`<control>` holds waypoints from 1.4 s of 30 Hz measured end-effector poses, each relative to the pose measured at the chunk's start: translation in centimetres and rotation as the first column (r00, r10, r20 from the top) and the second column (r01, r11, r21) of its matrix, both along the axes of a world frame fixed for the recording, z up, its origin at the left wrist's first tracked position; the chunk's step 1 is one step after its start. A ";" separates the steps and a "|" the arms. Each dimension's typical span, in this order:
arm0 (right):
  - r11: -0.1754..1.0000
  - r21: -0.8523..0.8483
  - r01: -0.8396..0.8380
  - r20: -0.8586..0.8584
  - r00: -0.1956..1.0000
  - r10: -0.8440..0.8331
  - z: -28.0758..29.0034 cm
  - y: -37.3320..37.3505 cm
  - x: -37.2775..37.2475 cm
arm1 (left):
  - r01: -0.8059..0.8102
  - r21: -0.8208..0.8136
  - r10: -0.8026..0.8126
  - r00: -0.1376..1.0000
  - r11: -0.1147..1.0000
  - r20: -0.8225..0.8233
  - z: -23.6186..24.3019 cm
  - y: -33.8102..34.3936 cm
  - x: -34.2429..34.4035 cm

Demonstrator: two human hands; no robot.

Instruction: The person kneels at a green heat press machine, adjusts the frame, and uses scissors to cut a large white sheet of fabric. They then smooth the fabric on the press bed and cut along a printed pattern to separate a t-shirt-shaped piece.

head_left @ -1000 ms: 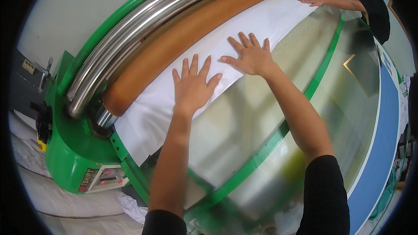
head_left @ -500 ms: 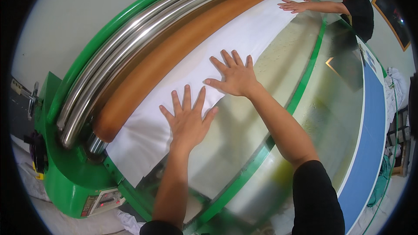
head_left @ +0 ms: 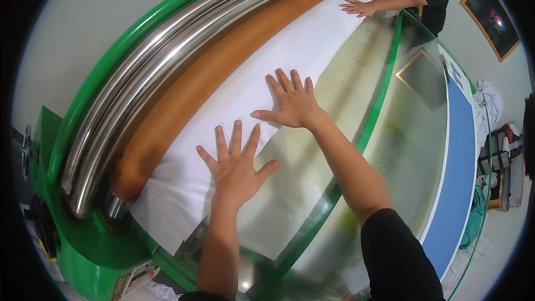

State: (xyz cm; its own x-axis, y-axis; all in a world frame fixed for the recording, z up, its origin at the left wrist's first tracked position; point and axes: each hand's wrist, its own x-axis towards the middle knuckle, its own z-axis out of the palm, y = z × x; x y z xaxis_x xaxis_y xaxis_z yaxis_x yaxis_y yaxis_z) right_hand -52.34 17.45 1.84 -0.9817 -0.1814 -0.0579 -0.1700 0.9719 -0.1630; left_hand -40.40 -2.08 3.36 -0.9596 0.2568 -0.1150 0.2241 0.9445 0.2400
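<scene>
A white cloth [head_left: 237,103] lies smooth along an orange-brown roller [head_left: 184,100], with a few creases near its left end. My left hand [head_left: 237,175] rests on the cloth's near edge, palm down and fingers spread, its thumb reaching past the edge over a pale, glossy surface [head_left: 295,161]. Farther along the same edge, my right hand [head_left: 295,103] is also flat with fingers apart. Neither hand grips anything. At the far end, a co-worker's two hands [head_left: 359,8] lie flat on the cloth.
Two shiny steel rollers [head_left: 153,86] run behind the orange-brown one, inside a green machine body [head_left: 83,245] with a small control panel [head_left: 136,280]. A green bar [head_left: 370,125] crosses the glossy surface. To the right are a blue panel [head_left: 457,161] and a shelf [head_left: 501,164].
The whole view has shifted, so the machine, the co-worker and the right-hand objects appear farther left. Both my hands stay spread on the cloth's edge, and the co-worker's hands stay flat.
</scene>
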 end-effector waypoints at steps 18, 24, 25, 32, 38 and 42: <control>0.998 0.047 0.040 -0.057 0.998 -0.037 0.5 -0.9 0.9 | -0.006 0.035 0.006 1.000 0.999 0.007 -0.2 -0.4 -0.1; 0.999 0.045 0.030 -0.102 0.995 -0.025 0.1 -0.9 0.8 | -0.016 0.037 0.016 1.000 0.999 0.004 -0.5 -0.4 -0.2; 0.999 0.042 0.030 -0.100 0.995 -0.026 0.1 -1.0 0.7 | -0.016 0.036 0.016 1.000 0.999 0.008 -0.4 -0.4 -0.2; 0.999 0.027 0.046 -0.074 0.996 -0.044 0.8 -1.3 0.6 | -0.016 0.040 0.016 1.000 0.999 0.011 -0.1 -0.4 -0.3; 0.998 0.022 0.056 -0.026 0.998 -0.055 1.1 -1.5 0.4 | -0.028 0.067 0.026 0.999 0.997 0.024 0.0 -0.5 -0.5; 0.997 0.026 0.070 0.012 0.997 -0.071 1.2 -1.6 -0.1 | -0.035 0.084 0.033 0.999 0.996 0.027 0.1 -0.6 -0.6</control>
